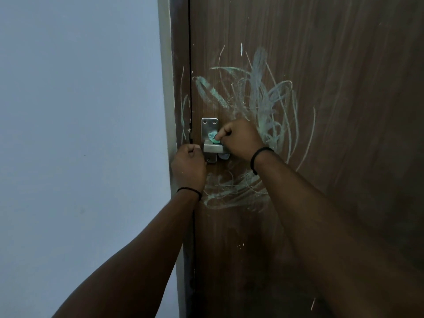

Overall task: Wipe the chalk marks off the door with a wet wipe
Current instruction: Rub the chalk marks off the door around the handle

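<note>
A brown wooden door point(332, 65) fills the right side, scribbled with pale green and white chalk marks point(263, 95) above the handle and more chalk marks below it. My right hand point(241, 140) is shut on a crumpled green-stained wet wipe point(213, 137), pressed against the metal handle plate point(209, 127) just above the lever handle point(213, 148). My left hand point(189, 165) is a closed fist at the left end of the lever, by the door's edge; whether it grips the lever is hidden.
A brown door frame point(180, 88) with a few chalk strokes stands left of the door gap. A plain pale blue wall point(80, 134) takes up the left half. Both wrists carry thin black bands.
</note>
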`<state>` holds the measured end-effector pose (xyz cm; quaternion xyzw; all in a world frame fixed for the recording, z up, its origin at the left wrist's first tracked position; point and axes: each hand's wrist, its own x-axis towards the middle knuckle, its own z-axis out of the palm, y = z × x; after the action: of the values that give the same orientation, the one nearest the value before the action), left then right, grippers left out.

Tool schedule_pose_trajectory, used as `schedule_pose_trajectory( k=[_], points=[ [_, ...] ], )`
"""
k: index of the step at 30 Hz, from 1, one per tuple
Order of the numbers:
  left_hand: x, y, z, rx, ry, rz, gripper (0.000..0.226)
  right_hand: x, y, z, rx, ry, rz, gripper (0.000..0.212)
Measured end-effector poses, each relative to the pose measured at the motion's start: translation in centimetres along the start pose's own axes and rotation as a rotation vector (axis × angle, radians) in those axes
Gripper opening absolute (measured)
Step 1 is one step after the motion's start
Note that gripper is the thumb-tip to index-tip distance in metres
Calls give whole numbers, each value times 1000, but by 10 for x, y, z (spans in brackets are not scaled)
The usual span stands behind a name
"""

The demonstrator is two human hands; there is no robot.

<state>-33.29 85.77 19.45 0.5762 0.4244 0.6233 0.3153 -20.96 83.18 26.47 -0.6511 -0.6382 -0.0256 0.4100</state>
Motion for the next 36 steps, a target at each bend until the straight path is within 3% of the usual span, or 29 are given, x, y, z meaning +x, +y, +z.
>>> schedule_pose_trajectory(
  k=[3, 8, 13, 18, 26, 32, 36],
  points=[
    [0, -3, 0, -5, -11, -1, 21, 6, 4, -13, 121, 88, 79, 22],
    [1, -11, -1, -14, 4, 17, 21, -27, 41, -1, 686, 374, 225, 21],
    [1, -14, 5, 15, 16, 47, 20, -76, 55, 69, 1049, 401, 361, 26],
    [6, -21, 4, 61, 2, 84, 17, -50, 29, 96, 1033, 597, 299, 20],
    [11, -26, 5, 106, 22, 160, 17, -42, 25, 118, 499, 798, 100, 11],
    [13, -21, 11, 68, 62, 193, 14, -28, 21, 118, 578, 834, 148, 11],
    [16, -22, 13, 48, 58, 174, 11, -37, 30, 124, 503, 766, 118, 12]
  ],
)
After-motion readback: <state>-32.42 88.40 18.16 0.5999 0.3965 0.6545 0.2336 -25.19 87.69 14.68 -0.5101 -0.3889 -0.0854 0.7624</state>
